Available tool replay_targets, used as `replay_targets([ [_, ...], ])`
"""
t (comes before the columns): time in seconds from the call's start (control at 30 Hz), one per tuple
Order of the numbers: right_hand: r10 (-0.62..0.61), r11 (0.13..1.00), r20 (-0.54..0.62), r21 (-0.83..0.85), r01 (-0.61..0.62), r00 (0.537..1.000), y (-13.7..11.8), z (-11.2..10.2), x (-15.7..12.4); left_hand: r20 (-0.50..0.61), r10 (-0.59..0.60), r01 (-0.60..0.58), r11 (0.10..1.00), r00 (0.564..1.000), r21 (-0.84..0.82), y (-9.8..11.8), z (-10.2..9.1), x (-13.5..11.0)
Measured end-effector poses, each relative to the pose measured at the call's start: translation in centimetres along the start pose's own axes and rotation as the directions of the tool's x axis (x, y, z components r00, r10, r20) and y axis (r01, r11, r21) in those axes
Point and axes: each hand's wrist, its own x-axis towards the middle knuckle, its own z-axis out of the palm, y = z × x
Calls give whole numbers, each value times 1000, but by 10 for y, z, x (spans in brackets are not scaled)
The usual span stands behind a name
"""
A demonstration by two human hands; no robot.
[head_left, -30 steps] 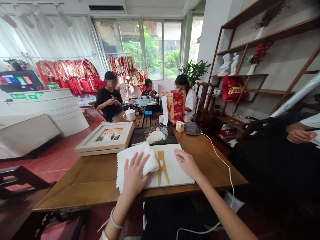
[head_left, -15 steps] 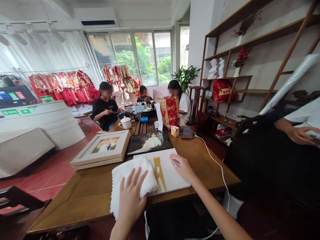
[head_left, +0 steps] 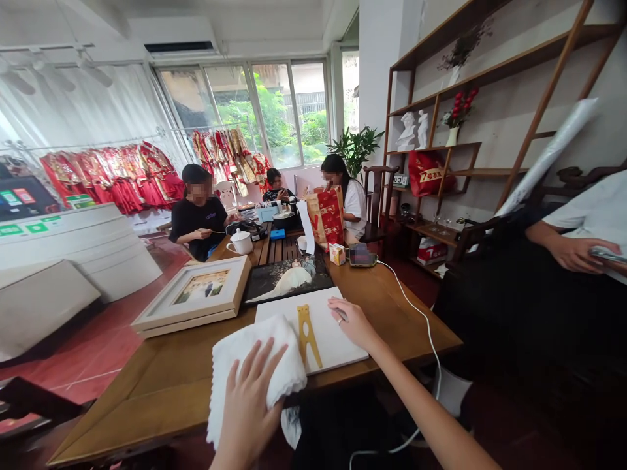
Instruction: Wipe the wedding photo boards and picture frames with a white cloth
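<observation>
My left hand [head_left: 249,405] lies flat with fingers spread on a white cloth [head_left: 245,356] at the near edge of the wooden table [head_left: 176,372]. The cloth overlaps the left part of a white board [head_left: 333,329]. A yellow forked tool [head_left: 307,333] lies on that board beside the cloth. My right hand [head_left: 355,323] rests on the board's right side, fingers curled, with a ring on one finger. Something small and dark shows under its fingertips; I cannot make it out.
A framed photo [head_left: 196,294] and a dark photo print [head_left: 289,277] lie behind the board. A phone [head_left: 362,256] with a white cable [head_left: 421,320] sits at the right. Three people sit at the far end. Another person's hand [head_left: 573,251] is at the right, beside shelves [head_left: 441,176].
My left hand has slid the cloth toward the near table edge, off most of the board. The view has shifted rightward. My right hand stays on the board.
</observation>
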Motion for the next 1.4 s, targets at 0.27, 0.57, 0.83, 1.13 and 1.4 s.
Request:
replay_targets([
  [0.27,16,1000,34,-19,-15,999,4,-2,-1,144,-80,98,987,986,-126,-15,-11,40],
  [0.57,52,996,84,-72,-46,995,5,-6,-1,174,-108,141,972,979,-187,-92,-11,10],
  [0.83,58,997,112,-66,-51,992,6,-7,2,170,-79,181,645,982,-742,-65,-40,-8],
  [1.13,51,999,86,2,-51,995,10,-13,-1,-94,-394,242,719,914,-651,1,38,-2],
  [1.4,73,997,35,35,-75,997,12,-13,-2,145,-687,303,115,712,-946,2,19,18],
])
